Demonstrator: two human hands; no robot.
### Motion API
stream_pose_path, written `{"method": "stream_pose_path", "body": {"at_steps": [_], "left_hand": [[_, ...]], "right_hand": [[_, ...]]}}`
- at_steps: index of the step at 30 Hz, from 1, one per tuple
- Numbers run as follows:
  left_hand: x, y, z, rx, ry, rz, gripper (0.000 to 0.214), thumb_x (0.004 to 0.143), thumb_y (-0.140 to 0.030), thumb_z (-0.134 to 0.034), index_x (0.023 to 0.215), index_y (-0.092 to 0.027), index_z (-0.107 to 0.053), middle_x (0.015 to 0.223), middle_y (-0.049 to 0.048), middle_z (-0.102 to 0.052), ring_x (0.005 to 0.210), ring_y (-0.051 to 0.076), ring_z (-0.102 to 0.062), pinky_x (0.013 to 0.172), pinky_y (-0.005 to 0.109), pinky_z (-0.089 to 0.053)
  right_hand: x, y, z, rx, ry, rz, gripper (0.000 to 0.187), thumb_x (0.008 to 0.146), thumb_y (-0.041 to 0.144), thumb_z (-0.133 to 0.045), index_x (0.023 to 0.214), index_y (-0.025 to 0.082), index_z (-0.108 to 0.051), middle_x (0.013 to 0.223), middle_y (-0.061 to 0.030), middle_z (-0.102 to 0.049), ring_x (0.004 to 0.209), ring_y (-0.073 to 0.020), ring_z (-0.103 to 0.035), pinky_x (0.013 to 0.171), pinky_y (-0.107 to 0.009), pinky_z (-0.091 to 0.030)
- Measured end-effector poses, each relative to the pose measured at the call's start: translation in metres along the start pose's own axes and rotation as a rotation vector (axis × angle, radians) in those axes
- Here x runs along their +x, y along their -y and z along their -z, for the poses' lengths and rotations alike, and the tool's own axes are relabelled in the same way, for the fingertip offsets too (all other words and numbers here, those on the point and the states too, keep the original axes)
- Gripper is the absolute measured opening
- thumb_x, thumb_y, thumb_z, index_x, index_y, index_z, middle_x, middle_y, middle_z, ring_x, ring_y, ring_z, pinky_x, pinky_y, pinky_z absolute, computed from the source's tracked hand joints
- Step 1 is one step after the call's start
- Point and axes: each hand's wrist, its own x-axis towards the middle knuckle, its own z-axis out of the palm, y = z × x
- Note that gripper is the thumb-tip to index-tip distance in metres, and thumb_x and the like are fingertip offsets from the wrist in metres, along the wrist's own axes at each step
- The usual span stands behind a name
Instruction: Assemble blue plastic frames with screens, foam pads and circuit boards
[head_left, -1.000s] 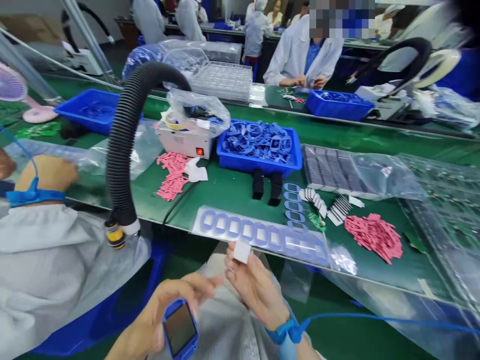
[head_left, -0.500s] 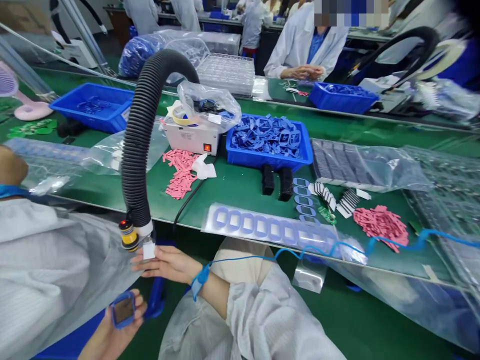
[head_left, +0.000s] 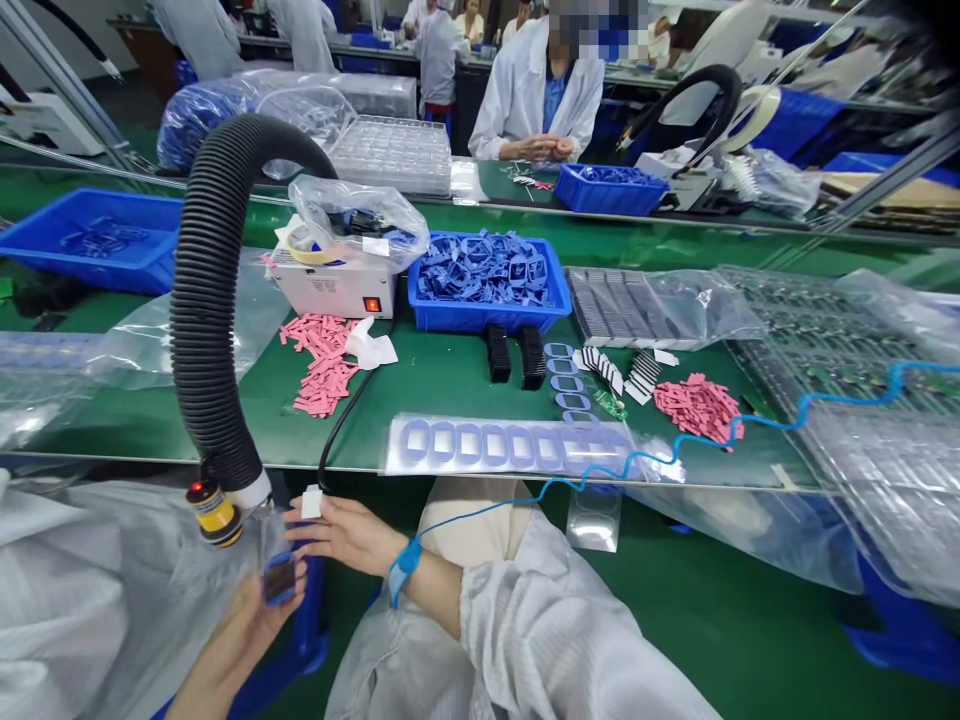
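My left hand (head_left: 251, 615) is closed on a small blue frame (head_left: 280, 580) with a dark square face. The frame lies below the mouth of a black corrugated hose (head_left: 214, 290), which carries a yellow-and-black sensor (head_left: 214, 512) with a red light. Beside it on the right, my right hand (head_left: 352, 532) wears a blue wrist strap and pinches a small white square piece (head_left: 312, 502), its other fingers stretched out. Something clear hangs between the hose mouth and the frame; I cannot make out what it is.
On the green bench lie a strip of blue ring-shaped stickers (head_left: 495, 447), pink pieces (head_left: 322, 365) and another pink pile (head_left: 699, 408). Behind stand a white box (head_left: 330, 290) and a blue bin of frames (head_left: 491, 318). A blue cord (head_left: 675, 440) trails rightward. Across sits a co-worker (head_left: 544, 95).
My view has turned right, so the bench things sit further left. My left hand has brought the blue frame up and closer to my right hand, which still holds the white piece.
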Motion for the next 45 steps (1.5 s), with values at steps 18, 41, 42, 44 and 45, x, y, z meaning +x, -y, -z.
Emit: {"method": "stream_pose_path", "body": {"at_steps": [18, 41, 42, 44, 45], "left_hand": [[0.017, -0.004, -0.023, -0.001, -0.039, -0.029, 0.015, 0.081, -0.007, -0.060, 0.086, -0.013, -0.073, 0.080, 0.0049, -0.080, 0.065, 0.016, -0.074, 0.060, 0.022, -0.063], [-0.090, 0.086, -0.251, -0.080, 0.756, 0.146, 0.029, 0.077, -0.040, -0.071, 0.102, -0.026, -0.073, 0.096, 0.0012, -0.077, 0.085, 0.013, -0.069, 0.071, 0.017, -0.054], [-0.092, 0.088, -0.255, -0.068, 0.761, 0.142, 0.030, 0.076, -0.040, -0.071, 0.102, -0.026, -0.073, 0.096, 0.0011, -0.077, 0.086, 0.013, -0.069, 0.075, 0.018, -0.054], [-0.094, 0.093, -0.262, -0.047, 0.752, 0.135, 0.030, 0.076, -0.040, -0.072, 0.102, -0.026, -0.073, 0.098, 0.0010, -0.077, 0.088, 0.013, -0.069, 0.080, 0.019, -0.053], [-0.095, 0.095, -0.265, -0.042, 0.749, 0.131, 0.030, 0.076, -0.040, -0.072, 0.102, -0.026, -0.073, 0.098, 0.0010, -0.077, 0.088, 0.013, -0.070, 0.081, 0.018, -0.052]], "right_hand": [[-0.099, 0.024, -0.034, -0.046, -0.180, -0.057, 0.051, 0.060, 0.052, -0.080, 0.091, 0.013, -0.072, 0.080, -0.0030, -0.063, 0.074, -0.0111, -0.059, 0.076, -0.028, -0.044], [-0.267, 0.134, -0.037, -0.107, -0.307, 0.715, 0.026, 0.083, 0.051, -0.058, 0.084, 0.026, -0.063, 0.065, 0.0013, -0.044, 0.054, -0.0105, -0.041, 0.044, -0.020, -0.035], [-0.269, 0.135, -0.036, -0.141, -0.319, 0.723, 0.026, 0.084, 0.051, -0.055, 0.083, 0.026, -0.063, 0.065, 0.0011, -0.043, 0.054, -0.0112, -0.041, 0.044, -0.020, -0.034], [-0.274, 0.138, -0.032, -0.191, -0.362, 0.730, 0.028, 0.086, 0.053, -0.051, 0.082, 0.026, -0.061, 0.065, 0.0009, -0.041, 0.054, -0.0123, -0.042, 0.043, -0.022, -0.033], [-0.276, 0.139, -0.030, -0.218, -0.384, 0.731, 0.030, 0.086, 0.053, -0.049, 0.081, 0.026, -0.059, 0.064, 0.0009, -0.041, 0.054, -0.0127, -0.042, 0.043, -0.022, -0.032]]}}
